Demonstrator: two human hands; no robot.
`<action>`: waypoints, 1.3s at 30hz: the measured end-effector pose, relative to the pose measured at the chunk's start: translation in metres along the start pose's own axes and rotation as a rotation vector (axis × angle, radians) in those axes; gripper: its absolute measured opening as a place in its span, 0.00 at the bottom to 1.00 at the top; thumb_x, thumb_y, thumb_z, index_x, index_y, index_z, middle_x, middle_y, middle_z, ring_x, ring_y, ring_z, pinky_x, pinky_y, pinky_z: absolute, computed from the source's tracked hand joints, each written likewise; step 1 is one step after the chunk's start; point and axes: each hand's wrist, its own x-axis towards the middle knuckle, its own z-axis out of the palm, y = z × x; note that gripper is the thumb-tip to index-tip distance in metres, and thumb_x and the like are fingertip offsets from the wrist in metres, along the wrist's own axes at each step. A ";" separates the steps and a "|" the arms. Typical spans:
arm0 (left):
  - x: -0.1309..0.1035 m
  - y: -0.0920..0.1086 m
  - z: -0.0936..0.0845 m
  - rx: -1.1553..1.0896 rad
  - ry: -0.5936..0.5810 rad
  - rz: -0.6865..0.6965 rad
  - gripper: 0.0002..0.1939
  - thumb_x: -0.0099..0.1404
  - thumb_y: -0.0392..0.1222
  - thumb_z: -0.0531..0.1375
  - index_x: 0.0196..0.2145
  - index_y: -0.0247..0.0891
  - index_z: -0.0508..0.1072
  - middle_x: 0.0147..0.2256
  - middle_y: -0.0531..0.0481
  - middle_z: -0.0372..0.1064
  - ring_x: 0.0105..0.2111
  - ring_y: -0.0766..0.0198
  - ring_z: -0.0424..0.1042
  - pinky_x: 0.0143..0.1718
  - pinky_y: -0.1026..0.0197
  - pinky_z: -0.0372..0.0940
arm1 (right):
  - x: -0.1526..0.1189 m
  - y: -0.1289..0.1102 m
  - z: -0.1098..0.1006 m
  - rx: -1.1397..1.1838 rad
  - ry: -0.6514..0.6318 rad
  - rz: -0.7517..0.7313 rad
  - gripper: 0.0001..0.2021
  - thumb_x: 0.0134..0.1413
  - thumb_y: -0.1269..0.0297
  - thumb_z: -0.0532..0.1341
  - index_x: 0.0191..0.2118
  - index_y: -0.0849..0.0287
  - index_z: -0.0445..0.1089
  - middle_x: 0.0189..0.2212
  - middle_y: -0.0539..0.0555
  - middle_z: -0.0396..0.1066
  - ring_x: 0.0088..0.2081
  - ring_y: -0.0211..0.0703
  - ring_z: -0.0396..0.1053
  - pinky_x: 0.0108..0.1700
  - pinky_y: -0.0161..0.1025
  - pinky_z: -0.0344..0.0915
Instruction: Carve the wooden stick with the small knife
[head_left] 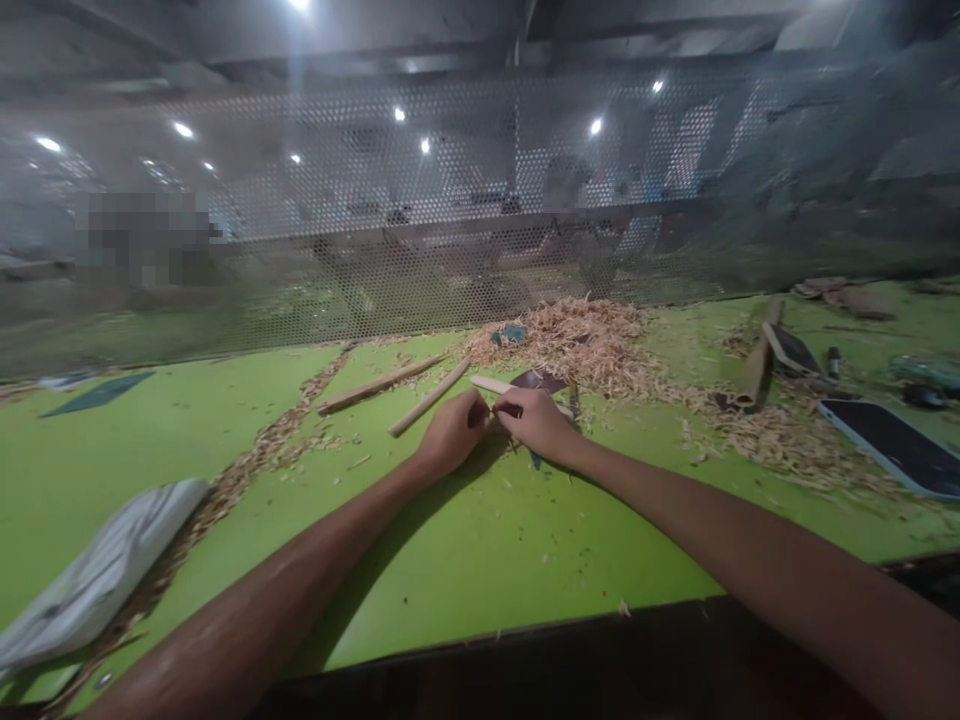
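Observation:
My left hand and my right hand meet over the green tabletop, their fingertips pinched close together. What they pinch is too small and too hidden to name. Just behind my right hand lies a pale wooden stick, partly covered by it, near a dark brown flat piece. A thin wooden stick rests beyond my left hand. Left of that is a longer, browner stick.
A heap of wood shavings spreads back and right. At right lie a smartphone, a curved wooden piece and a dark flat block. A white cloth bundle and green sheet are left. Perforated mesh stands behind.

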 end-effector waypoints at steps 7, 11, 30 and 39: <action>-0.001 -0.001 0.000 -0.006 -0.017 -0.016 0.06 0.61 0.31 0.62 0.30 0.38 0.68 0.25 0.54 0.68 0.26 0.65 0.64 0.28 0.63 0.52 | 0.000 -0.002 -0.001 -0.024 -0.007 -0.014 0.10 0.57 0.78 0.64 0.37 0.61 0.83 0.35 0.56 0.81 0.34 0.41 0.74 0.38 0.37 0.67; -0.001 -0.003 0.001 -0.013 -0.003 -0.009 0.05 0.61 0.31 0.61 0.30 0.38 0.68 0.26 0.54 0.69 0.27 0.65 0.64 0.29 0.64 0.52 | 0.000 -0.002 0.000 -0.030 -0.001 -0.018 0.10 0.59 0.76 0.63 0.38 0.61 0.83 0.35 0.56 0.81 0.33 0.40 0.73 0.37 0.36 0.66; 0.000 -0.005 0.002 0.001 -0.041 0.018 0.04 0.63 0.31 0.62 0.32 0.37 0.72 0.28 0.52 0.72 0.28 0.64 0.66 0.30 0.63 0.56 | 0.000 -0.002 -0.001 -0.059 -0.004 0.003 0.09 0.61 0.75 0.64 0.39 0.61 0.83 0.35 0.56 0.81 0.32 0.39 0.72 0.36 0.36 0.65; -0.002 0.004 -0.003 0.053 -0.033 -0.010 0.05 0.62 0.32 0.63 0.29 0.37 0.71 0.26 0.52 0.70 0.27 0.63 0.64 0.30 0.63 0.53 | 0.000 -0.004 -0.001 -0.065 -0.035 0.002 0.09 0.60 0.76 0.62 0.36 0.62 0.81 0.34 0.56 0.80 0.33 0.40 0.72 0.36 0.36 0.63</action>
